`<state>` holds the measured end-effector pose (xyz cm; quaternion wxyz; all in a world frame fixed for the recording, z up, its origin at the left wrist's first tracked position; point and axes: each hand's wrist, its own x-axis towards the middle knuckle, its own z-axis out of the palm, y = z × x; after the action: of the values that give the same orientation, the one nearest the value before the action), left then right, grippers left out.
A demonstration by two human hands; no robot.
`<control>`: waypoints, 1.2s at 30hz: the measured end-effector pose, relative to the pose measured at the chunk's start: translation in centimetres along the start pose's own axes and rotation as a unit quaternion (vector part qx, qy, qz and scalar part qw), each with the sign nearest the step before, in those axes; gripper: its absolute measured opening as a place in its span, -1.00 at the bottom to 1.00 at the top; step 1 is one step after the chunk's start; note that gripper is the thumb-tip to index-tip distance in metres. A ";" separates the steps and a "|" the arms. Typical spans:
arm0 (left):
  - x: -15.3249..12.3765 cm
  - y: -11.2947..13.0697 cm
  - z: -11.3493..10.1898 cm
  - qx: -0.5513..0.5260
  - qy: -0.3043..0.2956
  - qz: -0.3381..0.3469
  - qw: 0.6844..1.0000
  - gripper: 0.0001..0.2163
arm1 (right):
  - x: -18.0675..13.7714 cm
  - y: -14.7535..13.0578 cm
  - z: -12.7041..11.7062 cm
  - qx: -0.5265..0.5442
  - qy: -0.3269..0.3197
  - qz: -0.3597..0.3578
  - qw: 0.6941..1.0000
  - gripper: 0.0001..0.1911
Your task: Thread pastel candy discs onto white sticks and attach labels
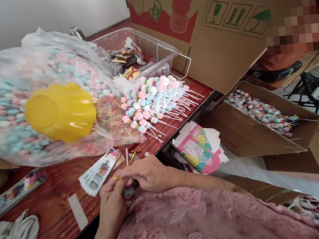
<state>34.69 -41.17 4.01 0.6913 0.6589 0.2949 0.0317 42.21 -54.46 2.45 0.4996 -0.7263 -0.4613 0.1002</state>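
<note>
Close to my lap, at the table's front edge, my left hand is closed around a marshmallow stick in a printed clear wrapper. Its white stick points up past my fingers. My right hand reaches across from the right, its fingers pinched at the neck of the wrapper and touching my left fingers. A thin yellow twist tie pokes out leftward between the two hands. Just beyond them lies a fanned stack of printed wrappers. Part of the wrapped stick is hidden by my fingers.
Bare marshmallow sticks are piled behind my hands. A yellow bowl rests on a large bag of marshmallows. Behind stands a clear plastic bin. An open carton holds wrapped sticks at right, near another person. A cloth lies front left.
</note>
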 end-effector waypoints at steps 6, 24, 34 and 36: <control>-0.1 -0.2 0.5 -0.128 0.038 -0.034 0.990 -0.91 | -0.2 0.0 0.1 0.071 0.048 0.045 0.995 -0.62; -0.1 0.0 0.8 -0.142 0.052 -0.081 0.985 -0.72 | -1.5 1.0 1.5 -0.004 0.123 0.035 0.992 -0.57; 0.0 -1.1 0.0 0.119 -0.032 0.159 0.980 -0.80 | -1.4 1.7 0.7 -0.051 0.054 -0.023 0.997 -0.82; 0.0 -1.4 -0.3 0.109 -0.034 0.157 0.981 -0.80 | -1.3 1.7 0.8 -0.083 0.027 -0.035 0.996 -0.82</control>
<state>34.11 -41.04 2.73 0.6112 0.7693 0.1654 0.0853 41.99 -55.10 0.23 0.4527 -0.7513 -0.4797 0.0241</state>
